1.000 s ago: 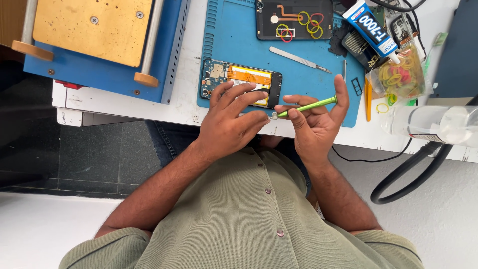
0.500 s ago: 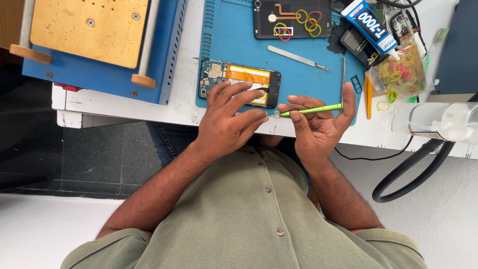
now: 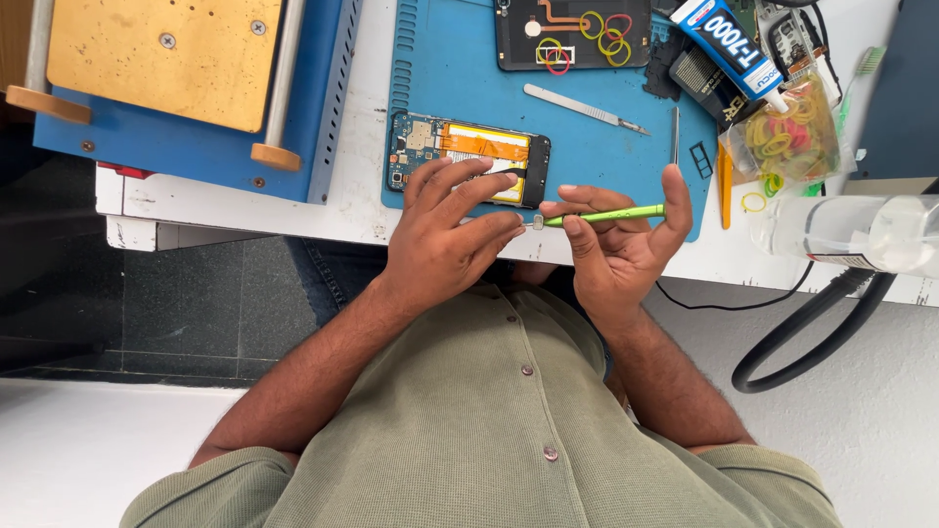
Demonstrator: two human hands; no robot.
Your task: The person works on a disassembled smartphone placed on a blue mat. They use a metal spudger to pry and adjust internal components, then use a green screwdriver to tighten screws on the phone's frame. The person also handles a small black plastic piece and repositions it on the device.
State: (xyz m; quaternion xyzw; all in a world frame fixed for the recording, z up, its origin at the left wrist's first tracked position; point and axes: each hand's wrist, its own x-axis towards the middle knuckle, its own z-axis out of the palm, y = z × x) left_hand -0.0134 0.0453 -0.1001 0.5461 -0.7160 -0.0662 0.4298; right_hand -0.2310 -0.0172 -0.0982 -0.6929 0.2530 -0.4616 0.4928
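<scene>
An opened phone with an orange flex cable lies on the blue work mat, its circuit board exposed. My right hand holds a green screwdriver level, its metal tip pointing left. My left hand rests over the phone's near edge, and its thumb and forefinger pinch the screwdriver's tip. Both hands meet just above the table's front edge.
A blue machine with a brass plate stands at left. On the mat lie a scalpel, a dark phone back cover with coloured rubber bands and a glue tube. A bag of rubber bands and a clear bottle sit at right.
The screwdriver has levelled out and dropped slightly in my right hand. My left fingers have closed onto its tip.
</scene>
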